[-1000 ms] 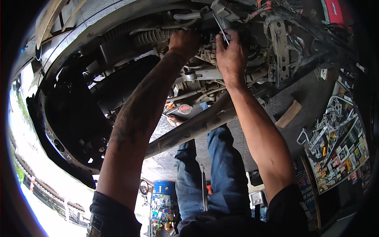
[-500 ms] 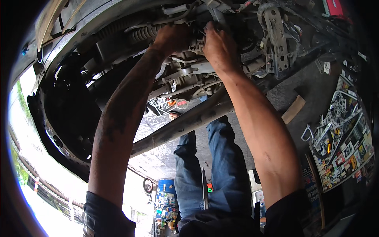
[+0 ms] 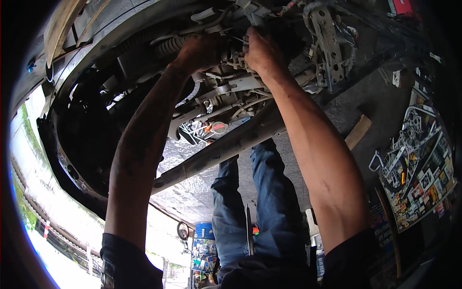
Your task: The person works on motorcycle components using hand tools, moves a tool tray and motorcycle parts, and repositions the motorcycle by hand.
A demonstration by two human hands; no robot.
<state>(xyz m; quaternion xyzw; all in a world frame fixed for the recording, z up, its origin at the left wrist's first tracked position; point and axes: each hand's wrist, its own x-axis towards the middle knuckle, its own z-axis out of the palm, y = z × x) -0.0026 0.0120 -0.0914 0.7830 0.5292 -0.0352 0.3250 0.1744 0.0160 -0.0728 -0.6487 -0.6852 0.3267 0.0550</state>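
Note:
Both of my arms reach into the open engine bay of a vehicle. In the shade beside a ribbed black hose, my left hand is closed, its fingertips hidden among dark parts. Close to its right, my right hand is curled with thumb and fingers pressed together. A thin light-coloured rod or tool end shows at its fingertips; I cannot make out its kind. Just under the hands are small metal fittings and a grey metal bracket.
A long dark crossbar spans the bay in front of my legs. An upright perforated metal bracket stands at right. Beyond lie a wooden block, a sticker-covered panel with metal frames and a blue drum.
The view has shifted slightly, so the vehicle parts appear a little further left. Both hands stay at the same spot in the engine bay, still closed.

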